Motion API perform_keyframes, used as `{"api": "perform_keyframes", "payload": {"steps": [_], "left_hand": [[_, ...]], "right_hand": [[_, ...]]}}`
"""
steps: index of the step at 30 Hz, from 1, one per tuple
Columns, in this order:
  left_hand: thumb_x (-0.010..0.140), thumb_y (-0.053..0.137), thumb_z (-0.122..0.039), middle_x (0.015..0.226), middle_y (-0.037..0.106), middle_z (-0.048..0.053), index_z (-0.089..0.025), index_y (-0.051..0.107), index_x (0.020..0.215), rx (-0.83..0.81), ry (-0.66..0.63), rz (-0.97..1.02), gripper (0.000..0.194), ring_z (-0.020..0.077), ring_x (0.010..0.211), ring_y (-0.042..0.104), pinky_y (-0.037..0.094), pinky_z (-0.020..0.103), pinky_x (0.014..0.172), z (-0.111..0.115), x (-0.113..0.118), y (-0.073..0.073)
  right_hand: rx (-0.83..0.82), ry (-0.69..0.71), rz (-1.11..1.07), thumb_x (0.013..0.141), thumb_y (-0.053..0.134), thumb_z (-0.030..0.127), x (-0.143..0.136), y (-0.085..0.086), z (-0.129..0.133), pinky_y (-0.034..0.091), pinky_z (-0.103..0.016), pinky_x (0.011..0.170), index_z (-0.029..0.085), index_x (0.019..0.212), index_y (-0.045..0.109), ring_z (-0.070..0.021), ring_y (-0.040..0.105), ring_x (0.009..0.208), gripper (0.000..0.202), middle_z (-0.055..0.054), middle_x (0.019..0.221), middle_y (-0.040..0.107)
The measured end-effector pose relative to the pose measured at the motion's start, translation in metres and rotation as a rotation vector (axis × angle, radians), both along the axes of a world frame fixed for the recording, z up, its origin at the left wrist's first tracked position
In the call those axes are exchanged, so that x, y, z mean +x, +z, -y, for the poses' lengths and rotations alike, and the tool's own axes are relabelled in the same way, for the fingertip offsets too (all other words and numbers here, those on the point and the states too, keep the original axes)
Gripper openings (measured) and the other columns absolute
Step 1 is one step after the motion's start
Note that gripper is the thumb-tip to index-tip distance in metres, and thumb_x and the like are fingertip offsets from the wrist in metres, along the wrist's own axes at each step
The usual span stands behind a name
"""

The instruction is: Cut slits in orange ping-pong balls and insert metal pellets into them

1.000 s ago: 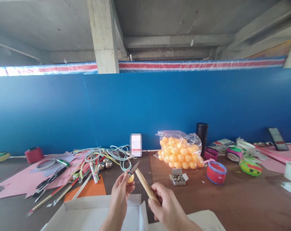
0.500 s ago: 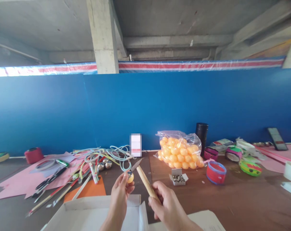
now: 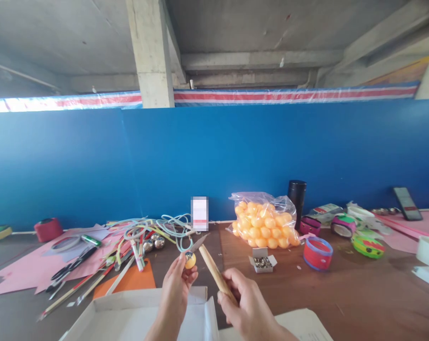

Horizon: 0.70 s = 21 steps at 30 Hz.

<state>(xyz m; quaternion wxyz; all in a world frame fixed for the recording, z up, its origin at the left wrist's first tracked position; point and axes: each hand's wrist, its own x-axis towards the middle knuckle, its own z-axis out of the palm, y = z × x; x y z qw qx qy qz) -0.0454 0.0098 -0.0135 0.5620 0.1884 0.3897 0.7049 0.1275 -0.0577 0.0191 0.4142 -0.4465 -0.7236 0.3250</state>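
Note:
Between the fingertips of my left hand (image 3: 177,286), an orange ping-pong ball (image 3: 190,260) is pinched above a white cardboard box (image 3: 101,301). My right hand (image 3: 245,303) is wrapped round the wooden handle of a hammer (image 3: 214,270). The hammer's metal head (image 3: 199,242) tapers to a point at upper right. Its other end is down by the top of the ball; whether they touch, I cannot tell. Beyond my right hand stands a small open box of metal pieces (image 3: 263,263).
Orange balls fill a clear bag (image 3: 266,222) beside a black cylinder (image 3: 297,201). Cords (image 3: 172,225), steel balls (image 3: 159,242), scissors (image 3: 74,260) and pink paper (image 3: 19,272) lie left. Right are a red-and-blue ring (image 3: 317,252) and a phone (image 3: 407,203). A blue partition (image 3: 214,156) rises behind.
The ball and the hammer head have shifted very slightly, with the ball a little up and left. Both hands keep their hold, and the things on the table stay put.

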Motion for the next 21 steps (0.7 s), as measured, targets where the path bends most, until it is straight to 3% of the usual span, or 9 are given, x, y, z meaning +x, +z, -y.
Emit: {"api": "perform_keyframes", "payload": {"steps": [7,21], "left_hand": [[0.073,0.063,-0.017,0.064,0.061,0.003,-0.012,0.059,0.085,0.011,0.012,-0.008,0.014,0.0087,0.050,0.058,0.050,0.020,0.049,-0.0007,-0.0007,-0.0010],[0.069,0.067,-0.025,0.064,0.062,0.003,-0.013,0.060,0.085,0.001,0.018,-0.046,0.022,0.0108,0.053,0.061,0.051,0.021,0.050,-0.0005,-0.0008,-0.0026]], "right_hand": [[0.051,-0.018,0.128,0.076,0.048,0.019,-0.0016,0.0021,0.0009,0.032,-0.019,0.049,0.020,0.079,0.049,-0.0099,0.043,0.052,0.004,0.005,0.058,0.047],[0.037,-0.044,0.107,0.080,0.047,0.020,0.0001,0.0009,-0.0006,0.034,-0.020,0.052,0.020,0.082,0.048,-0.0102,0.047,0.054,0.003,0.005,0.060,0.051]]}}
